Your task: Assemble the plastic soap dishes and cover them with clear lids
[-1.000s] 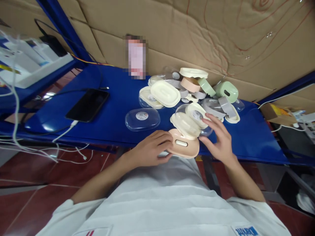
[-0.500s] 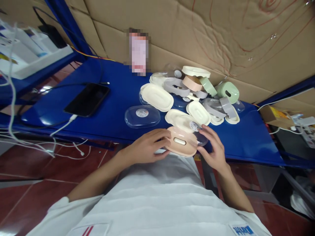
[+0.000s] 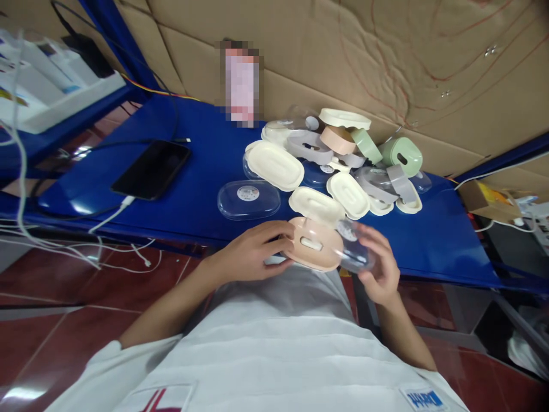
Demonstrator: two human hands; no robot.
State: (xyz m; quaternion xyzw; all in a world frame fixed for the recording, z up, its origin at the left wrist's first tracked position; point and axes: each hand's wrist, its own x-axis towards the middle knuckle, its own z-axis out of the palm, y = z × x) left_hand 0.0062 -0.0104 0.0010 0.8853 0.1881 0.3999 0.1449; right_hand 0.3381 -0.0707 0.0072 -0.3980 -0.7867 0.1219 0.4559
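My left hand [image 3: 261, 252] is closed on the left end of a peach-coloured oval plastic piece with a slot in its middle [image 3: 317, 254], held at the table's front edge. In my right hand [image 3: 381, 263] is a clear plastic lid [image 3: 358, 252] with a round sticker, tilted beside the right end of the peach piece. A cream oval tray [image 3: 317, 205] lies just beyond the peach piece. Left of that, another clear lid [image 3: 246, 207] with a sticker rests on the table. A second cream tray [image 3: 348, 194] lies to the right.
Farther back on the blue table [image 3: 201, 166] is a pile of cream, grey, peach and green pieces, including a green slotted piece [image 3: 405, 150]. A black phone [image 3: 151, 170] with a white cable lies at left. Cardboard [image 3: 309, 57] covers the back.
My right hand has moved right and drawn the clear lid away from the cream tray's edge, so more of the lid shows. The left hand stays on the peach piece.
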